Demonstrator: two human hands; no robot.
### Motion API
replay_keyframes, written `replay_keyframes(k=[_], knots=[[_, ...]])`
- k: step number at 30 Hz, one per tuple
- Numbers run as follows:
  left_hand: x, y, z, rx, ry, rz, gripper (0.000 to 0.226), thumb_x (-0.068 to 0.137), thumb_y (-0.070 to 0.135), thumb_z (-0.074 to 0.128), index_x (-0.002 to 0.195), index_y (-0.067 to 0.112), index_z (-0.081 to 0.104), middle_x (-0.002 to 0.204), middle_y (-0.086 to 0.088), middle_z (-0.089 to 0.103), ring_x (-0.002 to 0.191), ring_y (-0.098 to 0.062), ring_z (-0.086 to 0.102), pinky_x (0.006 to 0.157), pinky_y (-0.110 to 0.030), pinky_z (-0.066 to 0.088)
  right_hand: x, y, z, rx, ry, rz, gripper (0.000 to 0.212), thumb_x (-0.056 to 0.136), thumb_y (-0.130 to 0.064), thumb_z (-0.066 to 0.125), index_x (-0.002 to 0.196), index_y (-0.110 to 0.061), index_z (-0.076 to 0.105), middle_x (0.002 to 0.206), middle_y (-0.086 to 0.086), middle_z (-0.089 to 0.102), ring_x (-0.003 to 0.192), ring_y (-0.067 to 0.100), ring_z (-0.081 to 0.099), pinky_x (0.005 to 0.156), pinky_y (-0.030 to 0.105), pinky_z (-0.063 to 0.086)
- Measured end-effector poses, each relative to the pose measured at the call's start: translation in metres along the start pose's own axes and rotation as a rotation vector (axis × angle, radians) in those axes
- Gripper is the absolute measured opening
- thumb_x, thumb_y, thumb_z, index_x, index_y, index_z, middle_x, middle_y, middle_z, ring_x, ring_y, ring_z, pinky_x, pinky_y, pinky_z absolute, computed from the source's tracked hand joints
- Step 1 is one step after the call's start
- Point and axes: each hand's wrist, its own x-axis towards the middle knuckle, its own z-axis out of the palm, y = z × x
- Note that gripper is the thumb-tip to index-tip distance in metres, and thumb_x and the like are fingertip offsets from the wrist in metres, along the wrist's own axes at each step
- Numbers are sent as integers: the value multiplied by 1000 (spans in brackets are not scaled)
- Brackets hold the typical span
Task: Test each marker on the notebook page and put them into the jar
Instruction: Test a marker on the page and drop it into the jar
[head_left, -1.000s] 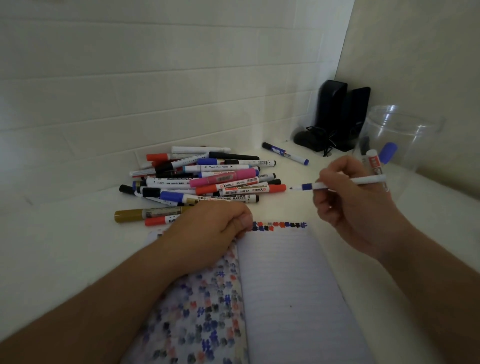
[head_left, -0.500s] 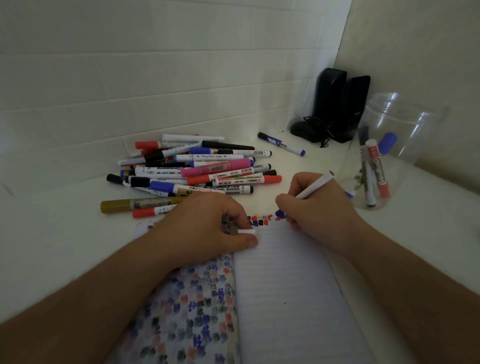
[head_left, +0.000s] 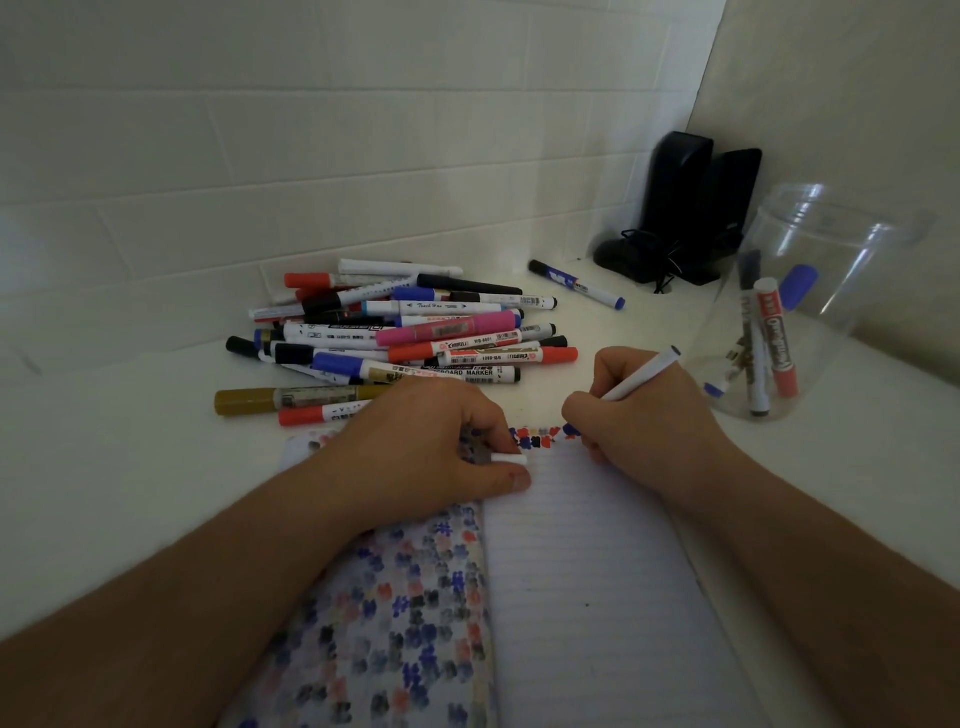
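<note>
A second earlier my right hand (head_left: 631, 415) had held the slim white marker (head_left: 641, 374) level in the air near the jar (head_left: 810, 291); at this moment it had come down, and my fingers were curled round the barrel with the tip pressed to the top edge of the notebook page (head_left: 597, 571), at the end of the row of colour blots (head_left: 537, 439). A fresh blue dab showed just beside my knuckles, so I judged the marker worked, though my hand hid the tip itself and I could not be sure it was touching paper. My left hand (head_left: 441, 441) lay on the left page, holding the notebook flat, its thumb and fingers pinching a small white cap (head_left: 509, 459), which I took to be this marker's. The jar stood well to the right with a few tested markers (head_left: 763, 343) standing in it. The pile of untested markers (head_left: 405, 338) lay beyond the notebook, still large, so the job was far from done. Next this marker would need recapping and dropping into the jar.
</note>
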Motion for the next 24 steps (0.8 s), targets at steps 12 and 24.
replay_keyframes(k=[12,24], knots=[[-1,2,-1,15,1,-11,29,77,64,72,93,40,75,89,20,67,83,2,60,76,-32,57,-2,1,-4,73,20,7,27,83,-5,68,65,-10,49,51,6,64,45,18,63,52,32,51],[-1,1,0,8,0,-3,31,76,64,71,92,38,76,89,20,68,83,1,61,76,-32,57,-1,0,0,-29,28,-34,29,78,-9,72,63,-13,47,70,28,64,57,30,59,57,38,49]])
